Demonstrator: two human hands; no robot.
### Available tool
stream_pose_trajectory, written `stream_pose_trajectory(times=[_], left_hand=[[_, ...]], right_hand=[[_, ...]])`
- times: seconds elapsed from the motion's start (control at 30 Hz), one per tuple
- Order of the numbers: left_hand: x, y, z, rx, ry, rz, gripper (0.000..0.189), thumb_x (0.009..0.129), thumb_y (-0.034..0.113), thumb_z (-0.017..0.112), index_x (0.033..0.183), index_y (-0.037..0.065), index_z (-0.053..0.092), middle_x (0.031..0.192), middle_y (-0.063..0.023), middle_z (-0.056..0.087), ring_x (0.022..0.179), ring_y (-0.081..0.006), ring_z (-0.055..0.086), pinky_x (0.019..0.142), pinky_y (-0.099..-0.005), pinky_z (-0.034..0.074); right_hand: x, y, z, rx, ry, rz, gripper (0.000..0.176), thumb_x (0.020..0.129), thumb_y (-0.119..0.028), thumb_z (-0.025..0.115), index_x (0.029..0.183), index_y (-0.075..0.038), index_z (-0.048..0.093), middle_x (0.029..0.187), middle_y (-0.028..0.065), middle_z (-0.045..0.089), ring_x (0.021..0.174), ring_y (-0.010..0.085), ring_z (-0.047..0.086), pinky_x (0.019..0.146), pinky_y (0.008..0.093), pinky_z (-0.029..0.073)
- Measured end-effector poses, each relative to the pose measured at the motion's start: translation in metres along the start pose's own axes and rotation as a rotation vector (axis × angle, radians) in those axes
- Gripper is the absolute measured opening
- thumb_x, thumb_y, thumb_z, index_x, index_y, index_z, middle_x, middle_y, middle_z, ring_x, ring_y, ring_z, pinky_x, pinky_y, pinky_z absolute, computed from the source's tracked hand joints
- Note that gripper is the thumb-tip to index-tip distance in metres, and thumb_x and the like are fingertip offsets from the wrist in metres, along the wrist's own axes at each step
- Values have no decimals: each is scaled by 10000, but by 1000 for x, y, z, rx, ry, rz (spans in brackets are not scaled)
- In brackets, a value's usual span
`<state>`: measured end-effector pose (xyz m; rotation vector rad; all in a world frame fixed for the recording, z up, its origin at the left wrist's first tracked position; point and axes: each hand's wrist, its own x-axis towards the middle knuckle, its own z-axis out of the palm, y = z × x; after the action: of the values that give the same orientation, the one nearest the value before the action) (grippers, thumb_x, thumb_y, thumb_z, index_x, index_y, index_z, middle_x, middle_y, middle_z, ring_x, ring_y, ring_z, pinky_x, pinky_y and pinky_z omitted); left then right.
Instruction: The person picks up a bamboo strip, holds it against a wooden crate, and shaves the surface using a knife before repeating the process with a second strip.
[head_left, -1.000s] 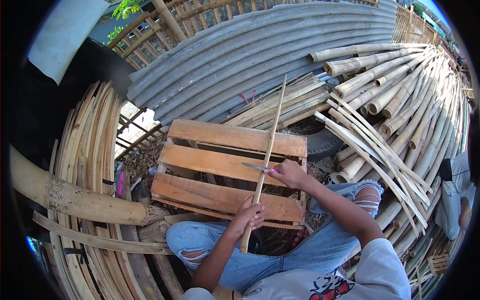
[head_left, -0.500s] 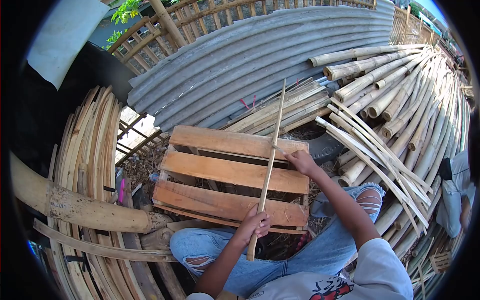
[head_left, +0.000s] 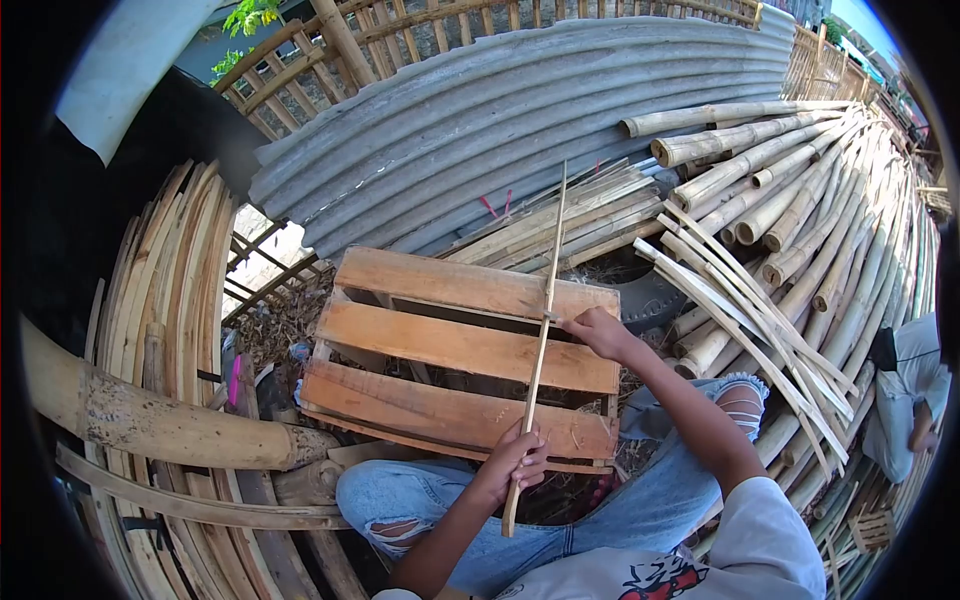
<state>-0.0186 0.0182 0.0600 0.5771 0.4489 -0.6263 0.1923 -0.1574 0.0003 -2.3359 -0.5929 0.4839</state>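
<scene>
My left hand is closed around the lower part of a long, thin bamboo strip, which slants upward and away over the slatted wooden crate. The strip's near end sticks out below that fist, above my lap. Closed on the handle of a knife, my right hand is to the right of the strip. The short blade meets the strip around its middle, over the crate's far slats. The handle is mostly hidden by my fingers.
Bamboo poles lie piled at right, with split strips across them. Corrugated sheeting stands behind. More slats and a thick bamboo pole are on the left. Another person's leg shows at far right.
My right hand and the knife have moved down along the strip, toward me. My left hand keeps its grip, and the strip's near end sits slightly lower in view.
</scene>
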Motion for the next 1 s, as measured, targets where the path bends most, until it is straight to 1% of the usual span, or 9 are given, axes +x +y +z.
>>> stream_pose_trajectory(times=[0.13, 0.3, 0.37, 0.47, 0.5, 0.67, 0.8, 0.87, 1.0], left_hand=[[-3, 2, -3, -12, 1, 1, 79, 896, 61, 447, 865, 126, 414, 564, 26, 351, 350, -31, 301, 312, -181, 272], [-3, 4, 3, -48, -49, -42, 57, 900, 83, 448, 879, 131, 424, 564, 37, 344, 349, -19, 296, 313, -172, 275], [-4, 7, -2, -66, -70, -57, 52, 904, 76, 421, 889, 125, 427, 558, 43, 337, 339, -12, 280, 304, -167, 266], [-4, 8, -4, -52, -43, -62, 59, 909, 73, 396, 900, 118, 432, 550, 50, 328, 328, -3, 258, 294, -162, 257], [-6, 3, -3, -12, -4, -58, 56, 910, 76, 397, 902, 117, 435, 548, 51, 325, 328, -1, 253, 293, -163, 256], [-4, 1, 4, -14, -28, -61, 44, 919, 93, 406, 902, 118, 438, 543, 53, 317, 327, -2, 247, 293, -164, 249], [-3, 2, 1, -21, -32, -65, 42, 917, 92, 408, 900, 120, 435, 545, 54, 317, 328, -2, 244, 296, -164, 246], [-4, -2, 3, 9, -16, -66, 41, 915, 90, 407, 901, 119, 432, 544, 55, 317, 327, -1, 244, 296, -163, 245], [-5, 1, 2, -37, -65, -76, 36, 921, 105, 416, 894, 123, 432, 551, 57, 319, 333, 1, 255, 295, -159, 246]], right_hand=[[-7, -2, 17, 74, 16, -83, 579, 893, -470, 462, 661, 47, 581, 587, 247, 525, 577, 382, 541, 605, 453, 420], [5, 11, -8, 76, 74, 123, 609, 892, -501, 455, 652, 43, 586, 566, 245, 511, 562, 379, 548, 593, 454, 424], [-3, -3, 6, 97, -57, -10, 600, 911, -460, 460, 638, 70, 530, 510, 208, 445, 484, 265, 481, 547, 417, 389], [-11, -6, 16, 4, -3, -121, 591, 913, -453, 454, 647, 69, 534, 533, 224, 471, 492, 278, 497, 551, 418, 395], [-7, -6, 7, 22, 14, 15, 591, 897, -484, 450, 668, 41, 592, 586, 236, 532, 603, 373, 578, 606, 453, 438], [0, -10, -8, -14, 7, 154, 612, 895, -506, 447, 679, 46, 602, 592, 229, 553, 622, 372, 589, 626, 455, 443], [-11, -16, 14, 13, -61, -120, 622, 898, -513, 438, 683, 41, 620, 601, 213, 575, 630, 362, 600, 633, 438, 460], [4, 4, -9, 29, 23, 163, 612, 898, -508, 441, 682, 35, 623, 605, 204, 583, 644, 368, 601, 641, 434, 463], [4, 9, -10, 33, 9, 117, 601, 899, -489, 444, 688, 50, 605, 591, 227, 558, 632, 373, 593, 629, 435, 453]])
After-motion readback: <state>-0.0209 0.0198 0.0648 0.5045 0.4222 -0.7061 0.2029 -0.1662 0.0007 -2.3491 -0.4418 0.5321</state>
